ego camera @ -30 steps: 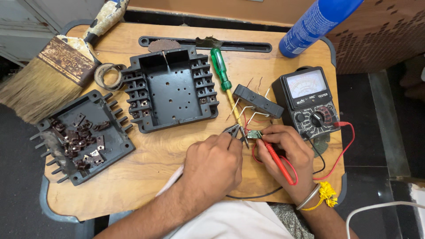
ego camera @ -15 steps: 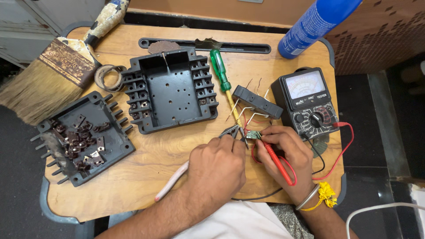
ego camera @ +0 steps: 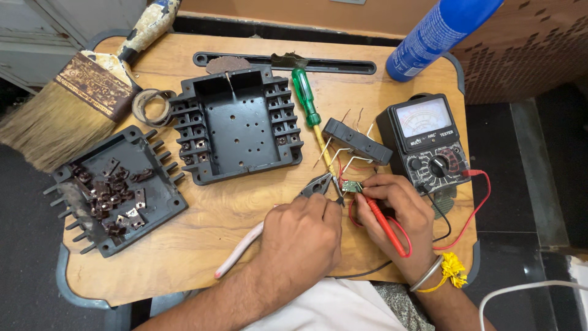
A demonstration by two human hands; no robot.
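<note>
Pliers with pale handles (ego camera: 318,184), clenched in the left hand (ego camera: 303,236), meet a small green circuit board (ego camera: 351,186) pinched by the right hand (ego camera: 395,211), which also pinches a red meter probe (ego camera: 384,227), near the wooden desk's (ego camera: 202,214) front edge. Both black housings (ego camera: 236,125) lie opened; probing seems underway, the grey analogue meter (ego camera: 427,141) beside it.

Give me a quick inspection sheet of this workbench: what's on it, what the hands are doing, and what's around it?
Surface: small wooden table, crowded.
Job's things: small green circuit board by both hands; red probe; pliers.
Clutter: two black housings, the left one holding brown metal pieces; green screwdriver; paintbrush; tape roll; black component.
Grippers: left hand shut on pliers; right hand shut on red probe.
Cables: red lead and black lead run to the analogue meter.
Surroundings: blue spray can, dark floor, white cable.
</note>
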